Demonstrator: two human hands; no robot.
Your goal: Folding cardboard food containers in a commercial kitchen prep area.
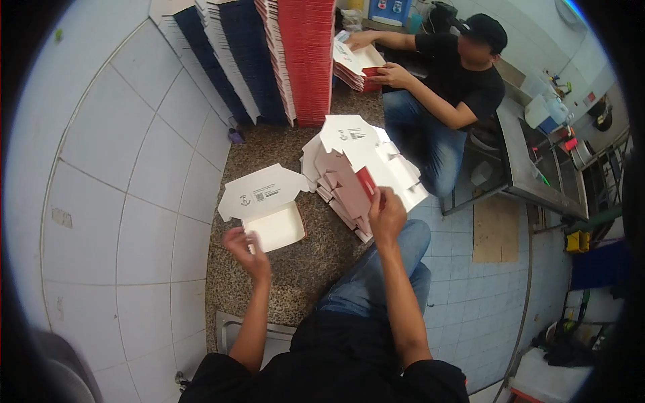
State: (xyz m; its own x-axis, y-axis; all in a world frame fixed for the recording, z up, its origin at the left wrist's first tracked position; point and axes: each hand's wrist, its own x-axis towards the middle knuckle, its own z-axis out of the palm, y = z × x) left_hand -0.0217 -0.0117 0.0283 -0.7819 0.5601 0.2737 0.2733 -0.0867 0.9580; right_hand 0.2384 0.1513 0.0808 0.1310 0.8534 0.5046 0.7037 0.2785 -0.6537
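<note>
An open folded cardboard box (274, 229) rests on the speckled granite counter (287, 282), its printed lid laid back towards the wall. My left hand (248, 254), slightly blurred, is at the box's near left corner; whether its fingers grip the wall there is unclear. To the right is a loose pile of flat cardboard box blanks (342, 194), white and pinkish inside. My right hand (388, 216) pinches the near edge of the top blank (378, 151), where a red outer panel shows. The fingers beneath that blank are hidden.
Tall stacks of nested red boxes (306, 60) and dark blue boxes (252, 65) stand at the counter's far end. Beyond, a seated co-worker (453, 75) handles a small stack of boxes (358, 65). A tiled wall (146, 211) borders the left; a metal sink table (544, 166) stands right.
</note>
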